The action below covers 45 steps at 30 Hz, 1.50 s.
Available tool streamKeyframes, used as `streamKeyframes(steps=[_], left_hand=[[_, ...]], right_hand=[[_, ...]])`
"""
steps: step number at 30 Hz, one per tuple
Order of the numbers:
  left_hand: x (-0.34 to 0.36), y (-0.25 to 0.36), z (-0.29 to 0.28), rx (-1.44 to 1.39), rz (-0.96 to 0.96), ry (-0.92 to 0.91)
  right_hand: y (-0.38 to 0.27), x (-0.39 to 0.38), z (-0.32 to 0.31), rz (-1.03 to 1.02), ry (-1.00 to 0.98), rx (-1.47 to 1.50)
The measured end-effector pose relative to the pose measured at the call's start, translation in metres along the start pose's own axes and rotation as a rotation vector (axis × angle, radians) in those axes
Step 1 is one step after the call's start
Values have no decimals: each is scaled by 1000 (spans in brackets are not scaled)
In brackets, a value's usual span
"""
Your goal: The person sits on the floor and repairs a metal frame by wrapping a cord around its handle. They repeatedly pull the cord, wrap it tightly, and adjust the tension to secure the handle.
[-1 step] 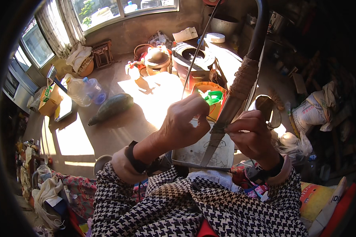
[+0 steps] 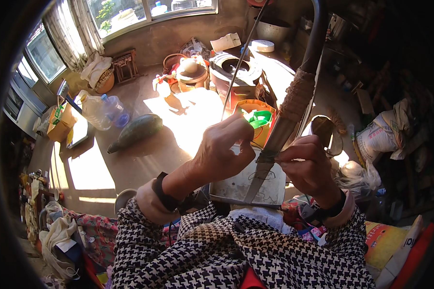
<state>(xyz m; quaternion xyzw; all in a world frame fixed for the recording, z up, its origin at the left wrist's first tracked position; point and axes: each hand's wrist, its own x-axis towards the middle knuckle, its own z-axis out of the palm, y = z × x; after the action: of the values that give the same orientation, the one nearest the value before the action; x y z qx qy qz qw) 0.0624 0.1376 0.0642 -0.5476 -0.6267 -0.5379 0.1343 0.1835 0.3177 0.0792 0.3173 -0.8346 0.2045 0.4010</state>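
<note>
Upper right, the pole (image 2: 318, 36) looks smooth, its wrapping (image 2: 296, 94) rough; at left, the bluish bottle (image 2: 114, 110) is glossy plastic.

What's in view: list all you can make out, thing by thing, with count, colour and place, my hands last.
Tray: 1, pale, lower centre
Long tool: 1, dark with brown wrapping, slanting up from over the tray
Thin rod: 1, dark, left of the tool
Container: 1, orange, centre
Gourd: 1, dark green, mid-left
Plastic bottles: 2, clear, left of the gourd
Box: 1, brown, far left
Curtain: 1, pale, upper left
Pot: 1, grey, upper centre
Sack: 1, white, right
Clutter at far right: too dark to count
Sleeves: 2, black-and-white, bottom
Left hand: 1, bare, pinched, left of the tool
Right hand: 1, bare, pinched at the tool's edge
</note>
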Motion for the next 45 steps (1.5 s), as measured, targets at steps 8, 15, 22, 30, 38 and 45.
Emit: streamKeyframes(steps=[8,15,22,30,38,45], left_hand=[[-9,-10,10,43,-21,9],[-5,-5,7,15,-68,73],[-6,-3,7,30,-58,75],[-11,-12,18,19,-85,38],[-12,-15,22,-22,-189,71],[-16,-8,11,-17,-220,85]], right_hand=[[-9,-30,9,375,99,263],[-8,-24,3,282,53,200],[-2,-9,-4,206,-80,374],[9,-1,-20,181,-278,348],[-6,5,-9,241,-166,395],[-20,26,-3,402,-288,273]])
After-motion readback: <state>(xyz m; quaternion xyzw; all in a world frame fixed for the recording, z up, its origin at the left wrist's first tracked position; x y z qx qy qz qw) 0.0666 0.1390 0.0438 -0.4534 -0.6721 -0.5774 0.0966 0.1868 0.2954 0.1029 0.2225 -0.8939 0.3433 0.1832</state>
